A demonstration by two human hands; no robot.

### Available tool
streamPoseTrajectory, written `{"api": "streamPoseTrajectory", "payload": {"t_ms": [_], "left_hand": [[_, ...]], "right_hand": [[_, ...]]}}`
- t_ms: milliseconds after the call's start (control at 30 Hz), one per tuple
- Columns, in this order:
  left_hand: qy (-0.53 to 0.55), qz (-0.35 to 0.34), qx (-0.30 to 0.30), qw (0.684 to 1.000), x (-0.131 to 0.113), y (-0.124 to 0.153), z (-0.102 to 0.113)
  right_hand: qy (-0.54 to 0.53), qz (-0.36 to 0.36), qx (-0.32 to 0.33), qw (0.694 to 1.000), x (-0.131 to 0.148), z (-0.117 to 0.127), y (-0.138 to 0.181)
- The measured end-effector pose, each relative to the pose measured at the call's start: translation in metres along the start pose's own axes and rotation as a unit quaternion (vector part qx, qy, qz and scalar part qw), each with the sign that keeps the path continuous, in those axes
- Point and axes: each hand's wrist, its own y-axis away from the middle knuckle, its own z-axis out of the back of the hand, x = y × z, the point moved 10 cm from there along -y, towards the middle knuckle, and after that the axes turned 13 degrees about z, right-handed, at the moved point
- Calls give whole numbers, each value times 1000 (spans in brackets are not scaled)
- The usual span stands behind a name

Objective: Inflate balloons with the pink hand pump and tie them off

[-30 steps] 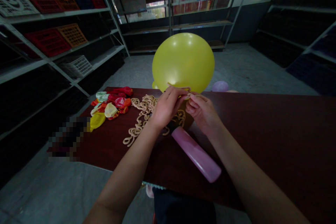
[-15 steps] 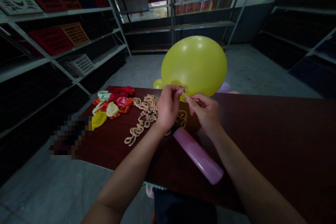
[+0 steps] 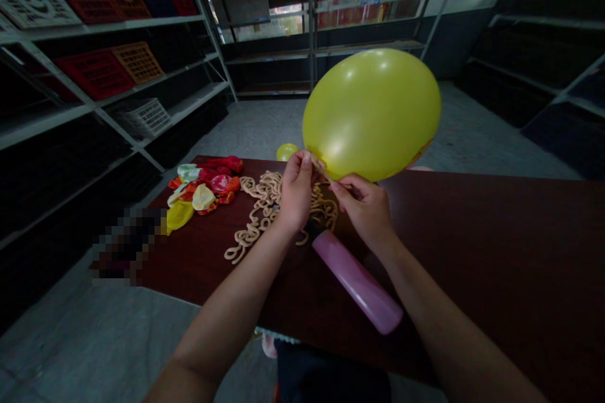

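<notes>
A large inflated yellow balloon [image 3: 371, 113] stands above the table's far edge, its neck end toward my hands. My left hand [image 3: 299, 186] pinches at the balloon's neck, where a tan rubber band shows between finger and thumb. With fingertips closed, my right hand [image 3: 363, 201] grips the stretched end of the same band just to the right. Below my hands lies a pink cylindrical balloon pump [image 3: 357, 280] with a dark top. Beside and partly behind my left hand a heap of tan curly rubber bands [image 3: 262, 201] spreads over the table.
Deflated balloons [image 3: 205, 189] in red, yellow and pale colours lie at the table's left. The dark red table [image 3: 496, 252] reaches to the right. A smaller yellow balloon [image 3: 287, 152] is beyond the far edge. Shelves with plastic crates [image 3: 137, 63] stand at left.
The yellow balloon has swung right and slightly up, tilting over. My left hand has moved a little left and my right hand slightly left and down, the tan band still between them.
</notes>
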Motion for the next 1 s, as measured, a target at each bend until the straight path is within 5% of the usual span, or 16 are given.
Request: {"api": "streamPoseTrajectory", "payload": {"t_ms": [333,500,733,1000], "left_hand": [[-221,-173,0,960,-33,21,-16],[-176,-117,-25,977,-22,14,-4],[-173,-129,112,970,-21,12,-28],[-168,-92,-11,981,-20,7,-5]], "right_hand": [[-163,-32,-69,984,-6,4,-2],[-162,-47,-53,984,-9,0,1],[-223,-60,-106,967,-15,8,-1],[-180,-58,-36,981,-15,-4,2]]}}
